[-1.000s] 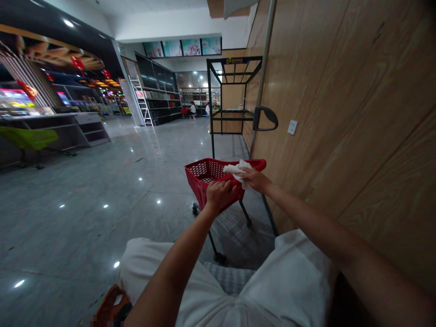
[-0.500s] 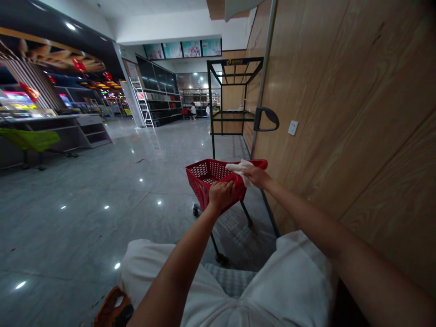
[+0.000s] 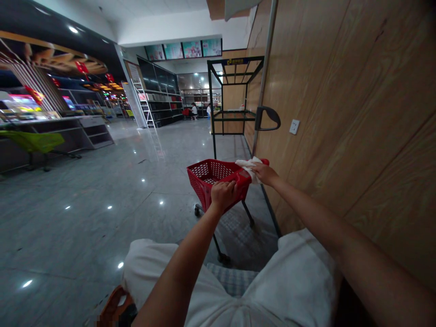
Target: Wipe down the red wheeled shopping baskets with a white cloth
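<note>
A red plastic shopping cart [image 3: 200,184] with a perforated basket stands on dark legs with wheels in front of my knees. My left hand [image 3: 223,194] is closed around the near end of its handle side. In my right hand [image 3: 265,174] is a white cloth [image 3: 250,165], pressed onto the red handle bar toward its right end. The fingers of my right hand lie over the cloth and are partly hidden by it.
A wooden wall [image 3: 323,113] with a socket [image 3: 294,126] runs close along my right. Behind the cart stands a dark metal rack [image 3: 235,119]. At the left are a green cart [image 3: 37,141] and a counter [image 3: 93,131]; a ladder [image 3: 145,104] and distant people are farther back.
My right hand has slid the cloth a little to the right along the cart's handle. My left hand keeps its hold, and the view has shifted slightly.
</note>
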Action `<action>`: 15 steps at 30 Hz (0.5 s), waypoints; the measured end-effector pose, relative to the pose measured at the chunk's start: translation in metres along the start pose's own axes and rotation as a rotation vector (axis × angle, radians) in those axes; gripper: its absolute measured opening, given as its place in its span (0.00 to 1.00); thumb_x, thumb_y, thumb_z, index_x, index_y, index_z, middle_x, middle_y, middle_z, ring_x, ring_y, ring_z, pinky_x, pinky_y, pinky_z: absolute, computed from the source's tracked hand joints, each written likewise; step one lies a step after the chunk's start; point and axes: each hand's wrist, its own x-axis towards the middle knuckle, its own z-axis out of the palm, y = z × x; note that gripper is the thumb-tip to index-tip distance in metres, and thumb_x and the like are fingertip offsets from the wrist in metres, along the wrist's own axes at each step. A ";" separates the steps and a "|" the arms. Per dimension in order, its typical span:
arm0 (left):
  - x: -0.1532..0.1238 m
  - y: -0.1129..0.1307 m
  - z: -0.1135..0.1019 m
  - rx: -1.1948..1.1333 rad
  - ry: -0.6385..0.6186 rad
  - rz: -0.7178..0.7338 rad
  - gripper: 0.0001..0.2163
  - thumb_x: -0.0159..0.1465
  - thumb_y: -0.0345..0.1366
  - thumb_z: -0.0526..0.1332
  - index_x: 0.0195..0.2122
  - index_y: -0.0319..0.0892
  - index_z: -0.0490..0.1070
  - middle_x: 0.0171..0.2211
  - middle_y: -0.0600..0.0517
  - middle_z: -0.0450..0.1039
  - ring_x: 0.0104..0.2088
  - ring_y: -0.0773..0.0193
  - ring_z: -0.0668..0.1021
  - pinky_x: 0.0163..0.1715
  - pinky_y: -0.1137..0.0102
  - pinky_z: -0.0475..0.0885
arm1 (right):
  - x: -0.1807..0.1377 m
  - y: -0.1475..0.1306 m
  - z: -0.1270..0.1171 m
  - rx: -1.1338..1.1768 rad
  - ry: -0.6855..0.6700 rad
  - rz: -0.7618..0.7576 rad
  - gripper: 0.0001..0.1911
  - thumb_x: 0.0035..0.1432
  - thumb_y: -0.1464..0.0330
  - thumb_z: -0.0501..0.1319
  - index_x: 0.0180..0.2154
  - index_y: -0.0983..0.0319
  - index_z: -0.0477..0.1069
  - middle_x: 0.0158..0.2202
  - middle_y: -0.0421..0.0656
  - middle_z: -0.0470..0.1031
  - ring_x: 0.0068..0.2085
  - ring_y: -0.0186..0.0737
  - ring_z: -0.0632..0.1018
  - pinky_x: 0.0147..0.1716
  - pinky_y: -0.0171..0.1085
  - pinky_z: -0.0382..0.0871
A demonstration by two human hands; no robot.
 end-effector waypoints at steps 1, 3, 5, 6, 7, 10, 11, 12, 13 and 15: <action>0.000 0.001 0.000 -0.005 0.003 -0.006 0.13 0.66 0.40 0.52 0.34 0.45 0.76 0.26 0.51 0.78 0.27 0.63 0.77 0.33 0.67 0.63 | 0.001 0.003 0.000 -0.022 -0.001 0.053 0.21 0.61 0.72 0.50 0.53 0.55 0.70 0.57 0.42 0.69 0.60 0.44 0.65 0.59 0.45 0.59; 0.001 0.002 0.001 -0.007 0.007 -0.023 0.13 0.66 0.40 0.52 0.34 0.45 0.76 0.26 0.51 0.78 0.27 0.63 0.77 0.34 0.67 0.63 | 0.001 -0.002 0.002 -0.046 -0.013 0.049 0.21 0.60 0.72 0.52 0.52 0.56 0.71 0.57 0.44 0.68 0.60 0.45 0.65 0.59 0.46 0.60; 0.002 0.004 0.001 -0.005 0.005 -0.038 0.14 0.66 0.40 0.52 0.32 0.44 0.76 0.27 0.50 0.78 0.27 0.63 0.77 0.34 0.67 0.63 | -0.001 -0.017 0.008 -0.035 -0.016 -0.067 0.20 0.60 0.71 0.53 0.53 0.54 0.70 0.58 0.43 0.67 0.60 0.45 0.65 0.59 0.47 0.59; 0.002 0.005 0.001 -0.006 0.001 -0.039 0.14 0.65 0.40 0.52 0.31 0.44 0.76 0.27 0.49 0.78 0.28 0.63 0.77 0.35 0.67 0.63 | -0.002 -0.025 0.011 -0.025 -0.011 -0.128 0.20 0.61 0.70 0.53 0.53 0.53 0.70 0.58 0.42 0.66 0.59 0.46 0.66 0.59 0.48 0.59; 0.003 0.006 0.001 -0.007 -0.005 -0.038 0.15 0.65 0.40 0.52 0.29 0.43 0.76 0.27 0.49 0.78 0.28 0.63 0.77 0.35 0.67 0.63 | -0.002 -0.031 0.013 -0.014 -0.003 -0.172 0.20 0.61 0.70 0.53 0.53 0.53 0.70 0.59 0.42 0.66 0.59 0.46 0.66 0.59 0.48 0.59; 0.004 0.007 0.003 -0.002 -0.018 -0.029 0.14 0.65 0.40 0.52 0.30 0.44 0.76 0.26 0.49 0.78 0.27 0.63 0.77 0.34 0.67 0.63 | 0.000 -0.025 0.012 -0.001 0.028 -0.141 0.19 0.63 0.69 0.51 0.53 0.55 0.70 0.57 0.43 0.68 0.59 0.44 0.66 0.59 0.47 0.59; 0.004 0.007 0.004 0.000 -0.018 -0.028 0.14 0.65 0.40 0.53 0.31 0.44 0.76 0.26 0.50 0.78 0.27 0.63 0.76 0.34 0.67 0.63 | 0.002 -0.017 0.010 -0.004 0.041 -0.085 0.19 0.63 0.69 0.51 0.53 0.56 0.70 0.57 0.44 0.69 0.59 0.44 0.66 0.59 0.46 0.60; 0.004 0.008 0.005 0.000 -0.017 -0.027 0.13 0.65 0.39 0.53 0.32 0.44 0.76 0.26 0.50 0.78 0.27 0.63 0.76 0.34 0.67 0.63 | 0.003 -0.010 0.009 -0.011 0.059 -0.021 0.19 0.63 0.70 0.50 0.52 0.58 0.71 0.56 0.44 0.69 0.59 0.44 0.67 0.59 0.46 0.60; 0.004 0.008 0.005 -0.001 -0.012 -0.030 0.13 0.65 0.39 0.53 0.33 0.44 0.76 0.26 0.51 0.78 0.27 0.64 0.76 0.34 0.67 0.63 | 0.004 -0.004 0.008 -0.020 0.079 0.038 0.19 0.63 0.70 0.49 0.52 0.58 0.72 0.56 0.45 0.70 0.59 0.44 0.67 0.59 0.46 0.60; 0.003 0.009 0.007 -0.003 0.000 -0.041 0.12 0.65 0.39 0.53 0.34 0.44 0.76 0.26 0.50 0.78 0.27 0.64 0.76 0.34 0.67 0.63 | 0.002 -0.003 0.010 -0.034 0.105 0.076 0.19 0.62 0.71 0.49 0.50 0.59 0.73 0.56 0.47 0.69 0.59 0.46 0.67 0.59 0.47 0.60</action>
